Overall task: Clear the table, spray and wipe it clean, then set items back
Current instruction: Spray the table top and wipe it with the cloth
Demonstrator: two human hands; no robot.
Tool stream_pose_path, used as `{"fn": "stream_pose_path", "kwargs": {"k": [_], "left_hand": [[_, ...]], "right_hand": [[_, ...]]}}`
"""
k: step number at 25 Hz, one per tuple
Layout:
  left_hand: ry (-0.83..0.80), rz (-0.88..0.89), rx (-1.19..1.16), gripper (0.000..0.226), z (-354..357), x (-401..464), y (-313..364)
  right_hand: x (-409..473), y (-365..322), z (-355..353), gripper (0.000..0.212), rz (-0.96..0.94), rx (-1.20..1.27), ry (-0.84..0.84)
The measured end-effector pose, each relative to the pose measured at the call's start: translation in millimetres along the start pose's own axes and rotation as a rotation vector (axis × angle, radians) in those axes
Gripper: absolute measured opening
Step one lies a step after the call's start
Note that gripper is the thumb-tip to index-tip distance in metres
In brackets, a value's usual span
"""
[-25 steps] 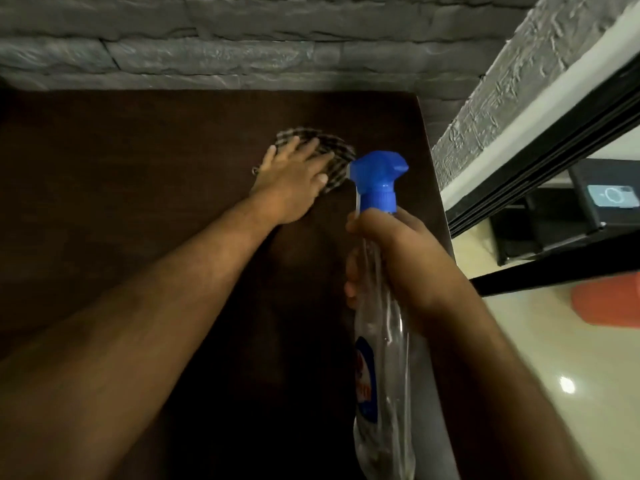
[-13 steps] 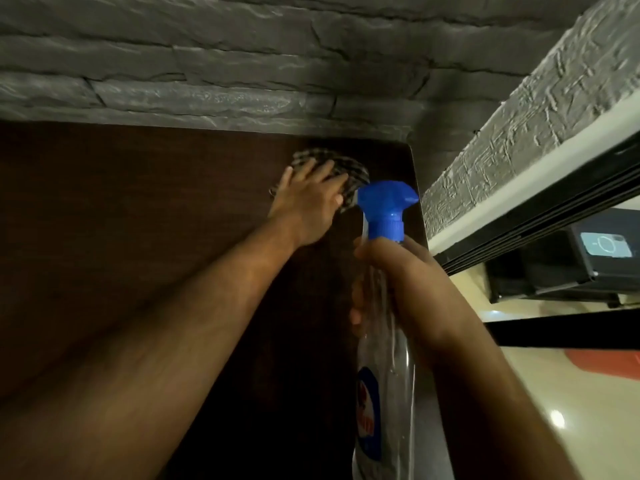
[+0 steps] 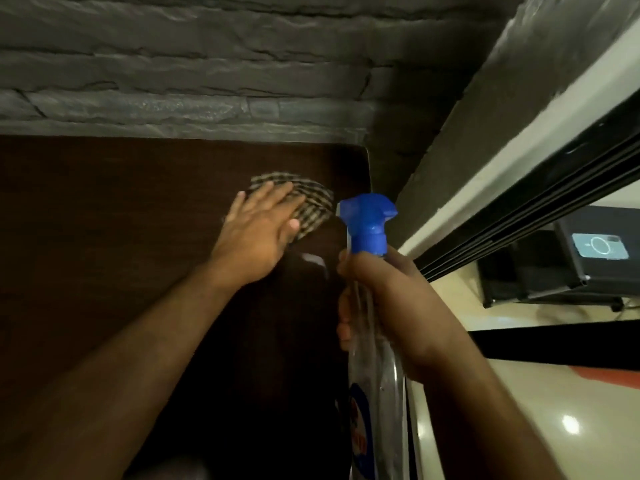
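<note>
The dark brown wooden table [image 3: 104, 237] fills the left and centre. Near its far right corner lies a checked black-and-cream cloth [image 3: 313, 202], and my left hand [image 3: 263, 233] presses flat on it with straight fingers. My right hand [image 3: 391, 306] grips the neck of a clear spray bottle [image 3: 375, 382] with a blue trigger head [image 3: 369, 220], held upright over the table's right edge. A wet shine shows on the wood just below the cloth.
A grey stone wall [image 3: 207, 71] runs along the table's far side and turns along the right. A black frame [image 3: 540, 199] borders a glossy cream floor [image 3: 519, 427], where a black box [image 3: 595, 254] stands.
The view has tilted up, showing more wall. My left hand has slid the cloth toward the far right corner. The bottle stays in my right hand.
</note>
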State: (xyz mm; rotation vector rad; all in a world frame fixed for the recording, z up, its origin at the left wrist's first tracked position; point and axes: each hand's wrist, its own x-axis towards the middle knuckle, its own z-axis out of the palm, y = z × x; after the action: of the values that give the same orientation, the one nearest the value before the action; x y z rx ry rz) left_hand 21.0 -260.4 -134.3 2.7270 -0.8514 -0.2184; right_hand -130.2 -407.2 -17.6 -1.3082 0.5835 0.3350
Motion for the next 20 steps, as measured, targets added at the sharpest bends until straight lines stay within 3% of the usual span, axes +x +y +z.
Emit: {"fn": "stream_pose_path", "kwargs": {"k": [4,10,16,20], "left_hand": [[-0.022,-0.156,0.029,0.047,-5.3,81.7,14.4],[-0.054,0.116,0.02,0.055,17.1,32.9,75.7],[-0.088,0.083,-0.017,0.047,8.8,87.8,93.4],[-0.061,0.062,0.036,0.049,5.9,87.3,52.5]], "right_hand": [[-0.6,-3.9,-20.3,0.018,-0.003,0.035,0.029],[-11.1,-3.2,-23.5,0.016,-0.014,0.048,0.004],[-13.7,0.5,-29.1,0.02,-0.045,0.048,0.001],[-22.0,10.1,-30.5,0.024,-0.014,0.073,-0.01]]}}
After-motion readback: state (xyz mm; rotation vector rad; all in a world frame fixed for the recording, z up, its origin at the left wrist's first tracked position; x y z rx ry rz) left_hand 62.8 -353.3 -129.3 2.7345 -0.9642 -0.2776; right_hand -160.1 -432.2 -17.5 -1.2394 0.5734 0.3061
